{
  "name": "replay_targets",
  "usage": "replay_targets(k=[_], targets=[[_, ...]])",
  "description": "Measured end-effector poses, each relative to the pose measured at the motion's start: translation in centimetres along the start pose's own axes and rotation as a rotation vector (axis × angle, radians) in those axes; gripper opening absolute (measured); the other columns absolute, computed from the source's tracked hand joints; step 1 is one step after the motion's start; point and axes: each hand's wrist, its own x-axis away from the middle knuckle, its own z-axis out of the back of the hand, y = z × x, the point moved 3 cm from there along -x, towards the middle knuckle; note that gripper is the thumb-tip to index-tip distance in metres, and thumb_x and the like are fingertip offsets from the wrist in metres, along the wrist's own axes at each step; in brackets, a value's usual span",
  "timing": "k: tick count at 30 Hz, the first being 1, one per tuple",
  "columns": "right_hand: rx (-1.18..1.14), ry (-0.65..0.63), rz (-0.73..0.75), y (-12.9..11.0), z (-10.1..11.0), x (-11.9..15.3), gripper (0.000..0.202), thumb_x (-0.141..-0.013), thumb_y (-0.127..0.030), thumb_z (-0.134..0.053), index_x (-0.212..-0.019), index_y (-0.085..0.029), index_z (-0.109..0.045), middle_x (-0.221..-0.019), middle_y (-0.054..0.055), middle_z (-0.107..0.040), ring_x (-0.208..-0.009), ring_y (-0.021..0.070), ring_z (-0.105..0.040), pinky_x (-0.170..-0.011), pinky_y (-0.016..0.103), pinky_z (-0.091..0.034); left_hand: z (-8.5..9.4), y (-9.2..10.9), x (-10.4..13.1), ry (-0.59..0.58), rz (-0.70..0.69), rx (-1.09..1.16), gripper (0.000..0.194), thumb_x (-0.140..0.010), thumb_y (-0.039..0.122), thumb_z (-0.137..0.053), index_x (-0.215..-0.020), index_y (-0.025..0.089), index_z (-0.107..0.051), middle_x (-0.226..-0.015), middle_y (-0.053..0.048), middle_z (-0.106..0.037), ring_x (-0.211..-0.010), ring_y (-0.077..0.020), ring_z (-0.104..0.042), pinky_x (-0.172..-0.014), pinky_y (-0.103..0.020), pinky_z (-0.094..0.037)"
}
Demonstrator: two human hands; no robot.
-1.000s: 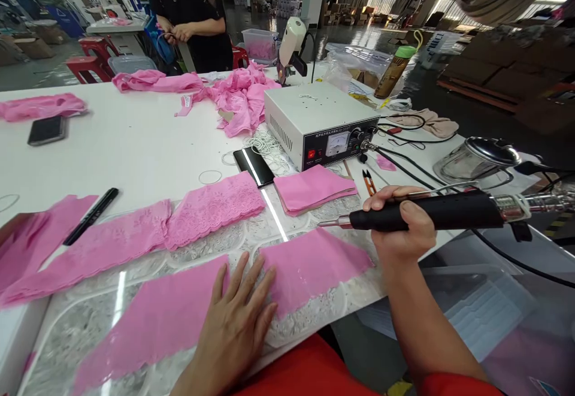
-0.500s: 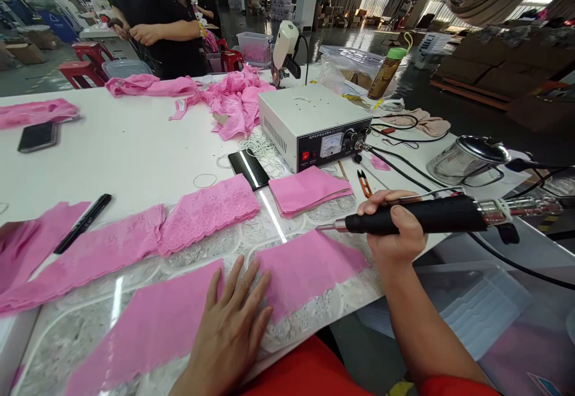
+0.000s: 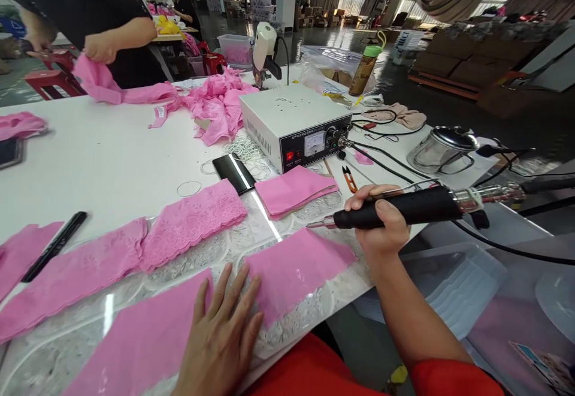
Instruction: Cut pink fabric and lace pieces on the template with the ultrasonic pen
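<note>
My left hand (image 3: 227, 318) lies flat with fingers spread, its fingertips on the left edge of a pink fabric piece (image 3: 296, 270). Under and left of that hand stretches another pink fabric piece (image 3: 139, 336). My right hand (image 3: 384, 219) is wrapped round a black-handled ultrasonic cutter (image 3: 404, 209) with a pointed metal tip. The tip touches or hovers just over the top edge of the right-hand fabric piece; I cannot tell which. A folded pink fabric stack (image 3: 294, 191) and a pink lace strip (image 3: 193, 222) lie behind, on the patterned clear mat.
A white control box (image 3: 291, 123) stands behind, cabled to the cutter. Near it lie a black phone (image 3: 233, 173), orange thread snips (image 3: 349, 179) and a glass jar (image 3: 442, 150). A black marker (image 3: 54, 246) is at left. A co-worker's hand (image 3: 101, 47) holds pink fabric across the table.
The view has shifted slightly right. Across the table, the co-worker has taken hold of pink fabric and lifted its end. My hands and the cutter keep nearly the same place on the cloth.
</note>
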Motion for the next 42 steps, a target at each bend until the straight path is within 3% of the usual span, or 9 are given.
replay_targets(k=[11,34,42], targets=[[0.089,0.046,-0.003,-2.3,2.9,0.3,0.011,-0.066,-0.027,-0.058,-0.074,-0.019,-0.059,-0.068,0.001,-0.06,-0.051,0.0118,-0.053,-0.048,0.028,-0.047,0.1,-0.1,-0.1,0.0,-0.014,0.02,0.049,-0.092,0.021,-0.048,-0.141,0.015,-0.049,-0.148,-0.012,-0.044,-0.147,-0.0289,-0.022,-0.121,-0.048,-0.008],[0.053,-0.031,-0.015,-1.2,1.7,0.3,0.009,-0.066,-0.025,-0.059,-0.074,-0.021,-0.061,-0.067,0.0,-0.062,-0.051,0.0123,-0.054,-0.048,0.029,-0.048,0.0,0.0,-0.2,-0.006,-0.004,0.016,0.049,-0.092,0.021,-0.049,-0.141,0.015,-0.049,-0.149,-0.012,-0.043,-0.147,-0.029,-0.021,-0.121,-0.048,-0.008],[0.074,-0.04,-0.019,-1.3,1.5,0.3,0.008,-0.067,-0.026,-0.06,-0.074,-0.021,-0.059,-0.067,-0.001,-0.061,-0.051,0.0121,-0.054,-0.049,0.029,-0.049,0.0,-0.1,-0.1,0.015,0.018,0.043,0.057,-0.093,0.021,-0.047,-0.149,0.02,-0.037,-0.15,-0.01,-0.043,-0.146,-0.0273,-0.023,-0.121,-0.048,-0.01]])
